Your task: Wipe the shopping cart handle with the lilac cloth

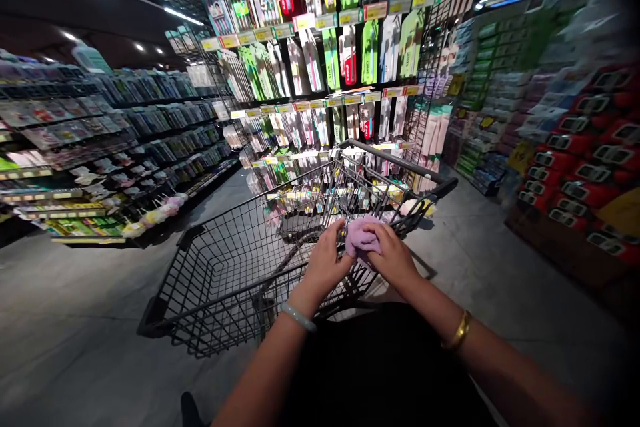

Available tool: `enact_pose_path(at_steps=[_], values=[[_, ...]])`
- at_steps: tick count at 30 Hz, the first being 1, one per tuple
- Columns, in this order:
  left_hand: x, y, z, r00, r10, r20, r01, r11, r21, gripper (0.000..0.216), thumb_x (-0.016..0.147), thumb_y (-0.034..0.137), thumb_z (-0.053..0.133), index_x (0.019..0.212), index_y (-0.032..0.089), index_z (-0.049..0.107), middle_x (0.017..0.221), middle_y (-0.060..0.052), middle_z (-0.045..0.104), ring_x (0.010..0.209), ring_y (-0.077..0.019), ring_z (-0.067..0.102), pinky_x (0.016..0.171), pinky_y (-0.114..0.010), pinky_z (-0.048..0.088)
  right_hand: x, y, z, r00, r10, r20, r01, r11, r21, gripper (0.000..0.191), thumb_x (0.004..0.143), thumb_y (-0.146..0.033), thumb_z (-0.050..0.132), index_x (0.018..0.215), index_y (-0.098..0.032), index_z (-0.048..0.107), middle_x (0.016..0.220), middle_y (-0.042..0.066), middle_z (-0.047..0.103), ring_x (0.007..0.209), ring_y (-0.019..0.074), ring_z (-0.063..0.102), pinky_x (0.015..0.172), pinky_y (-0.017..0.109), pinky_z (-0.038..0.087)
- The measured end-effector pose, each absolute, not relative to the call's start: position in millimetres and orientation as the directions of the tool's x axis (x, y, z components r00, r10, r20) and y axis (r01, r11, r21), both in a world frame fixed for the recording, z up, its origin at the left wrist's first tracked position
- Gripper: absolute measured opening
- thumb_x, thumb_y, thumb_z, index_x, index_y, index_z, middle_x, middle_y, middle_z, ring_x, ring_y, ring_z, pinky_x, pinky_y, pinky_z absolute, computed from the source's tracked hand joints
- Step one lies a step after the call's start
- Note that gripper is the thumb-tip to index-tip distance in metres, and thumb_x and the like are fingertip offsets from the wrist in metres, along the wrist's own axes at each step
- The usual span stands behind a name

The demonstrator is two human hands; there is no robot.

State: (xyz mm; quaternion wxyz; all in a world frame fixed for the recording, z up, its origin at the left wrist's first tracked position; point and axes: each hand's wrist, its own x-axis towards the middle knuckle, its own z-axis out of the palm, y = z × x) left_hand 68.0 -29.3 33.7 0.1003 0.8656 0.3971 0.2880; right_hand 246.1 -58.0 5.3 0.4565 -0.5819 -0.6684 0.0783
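A crumpled light-purple cloth [361,235] is bunched up in front of me, over the near side of a black wire shopping cart [215,310]. My right hand [394,255] grips the cloth from the right, fingers curled over it. To the left of the cloth is my left hand [326,259], its fingers stretched upward and apart from the thumb. The thumb tip reaches the cloth's lower edge; whether it presses on it I cannot tell. The cart's handle [400,163] lies beyond my hands, to the right.
Ahead, a display rack [330,97] holds rows of packaged toothbrushes. On the left stand long stocked shelves [165,103]. Stacked red packages [570,173] line the right side. Grey floor [480,260] runs between the cart and the stacks.
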Motion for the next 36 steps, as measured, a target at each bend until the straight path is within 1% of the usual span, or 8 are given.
enact_pose_path(at_steps=[4, 10, 12, 16, 20, 26, 31, 36], values=[[78, -28, 38, 0.613, 0.644, 0.458, 0.486, -0.764, 0.424, 0.077, 0.091, 0.055, 0.057, 0.155, 0.026, 0.025, 0.160, -0.010, 0.030, 0.148, -0.0275, 0.024, 0.121, -0.045, 0.023, 236, -49, 13, 0.122, 0.928, 0.351, 0.553, 0.230, -0.801, 0.057, 0.070, -0.020, 0.061, 0.125, -0.021, 0.047, 0.109, 0.008, 0.066, 0.092, 0.0236, 0.063, 0.083, 0.040, 0.052], [84, -11, 23, 0.642, 0.645, 0.415, 0.498, -0.762, 0.414, 0.079, 0.079, 0.056, 0.072, 0.148, 0.032, 0.043, 0.145, -0.009, 0.048, 0.131, -0.0283, 0.045, 0.110, -0.045, 0.039, 283, -45, 42, -0.225, 0.971, 0.078, 0.253, 0.135, -0.958, 0.050, 0.073, -0.039, 0.066, 0.120, -0.020, 0.060, 0.109, 0.007, 0.068, 0.092, 0.0213, 0.064, 0.081, 0.035, 0.053], [90, -13, 20, 0.597, 0.682, 0.422, 0.590, -0.730, 0.346, 0.066, 0.080, 0.045, 0.074, 0.141, 0.035, 0.052, 0.138, -0.008, 0.052, 0.123, -0.0268, 0.050, 0.105, -0.041, 0.043, 316, -38, 61, -0.158, 0.986, 0.056, 0.452, 0.122, -0.883, 0.038, 0.079, -0.040, 0.059, 0.110, -0.020, 0.069, 0.104, 0.007, 0.070, 0.087, 0.0223, 0.066, 0.076, 0.035, 0.053], [116, -17, 27, 0.541, 0.752, 0.377, 0.754, -0.632, 0.180, 0.035, 0.085, 0.030, 0.065, 0.120, 0.033, 0.066, 0.112, -0.006, 0.060, 0.102, -0.0241, 0.057, 0.087, -0.035, 0.048, 375, -6, 101, 0.145, 0.892, 0.429, 0.910, 0.050, -0.412, 0.034, 0.086, -0.037, 0.049, 0.106, -0.024, 0.073, 0.116, 0.006, 0.069, 0.103, 0.0264, 0.063, 0.090, 0.039, 0.048], [147, -6, 40, 0.546, 0.777, 0.313, 0.800, -0.595, 0.082, 0.025, 0.086, 0.046, 0.063, 0.103, 0.029, 0.068, 0.095, -0.006, 0.061, 0.088, -0.0238, 0.059, 0.072, -0.032, 0.047, 395, 37, 115, 0.013, 0.951, 0.309, 0.995, 0.018, -0.099, 0.039, 0.090, -0.043, 0.045, 0.108, -0.023, 0.072, 0.119, 0.009, 0.069, 0.111, 0.0277, 0.061, 0.093, 0.037, 0.046], [161, 6, 41, 0.557, 0.775, 0.299, 0.796, -0.601, 0.076, 0.035, 0.088, 0.059, 0.056, 0.100, 0.028, 0.066, 0.090, -0.005, 0.062, 0.083, -0.0219, 0.060, 0.067, -0.030, 0.045, 388, 65, 99, 0.052, 0.999, -0.009, 0.999, -0.052, 0.014, 0.066, 0.089, -0.066, 0.042, 0.140, -0.025, 0.049, 0.127, 0.016, 0.065, 0.106, 0.0339, 0.064, 0.085, 0.044, 0.048], [130, -13, 28, 0.581, 0.712, 0.396, 0.778, -0.628, -0.012, 0.026, 0.087, 0.030, 0.061, 0.113, 0.032, 0.063, 0.106, -0.005, 0.061, 0.096, -0.0222, 0.057, 0.071, -0.029, 0.043, 391, 63, 94, 0.081, 0.996, -0.020, 0.997, -0.081, 0.006, 0.066, 0.088, -0.069, 0.041, 0.143, -0.033, 0.046, 0.131, 0.013, 0.064, 0.109, 0.0352, 0.064, 0.084, 0.045, 0.048], [91, -19, 22, 0.332, 0.878, 0.346, 0.901, -0.403, 0.159, 0.024, 0.091, 0.046, 0.056, 0.109, 0.034, 0.064, 0.099, -0.003, 0.063, 0.087, -0.0203, 0.059, 0.065, -0.028, 0.040, 389, 56, 97, 0.128, 0.992, 0.018, 0.992, -0.129, 0.014, 0.059, 0.089, -0.062, 0.047, 0.140, -0.034, 0.050, 0.124, 0.012, 0.067, 0.103, 0.0329, 0.065, 0.081, 0.042, 0.048]])
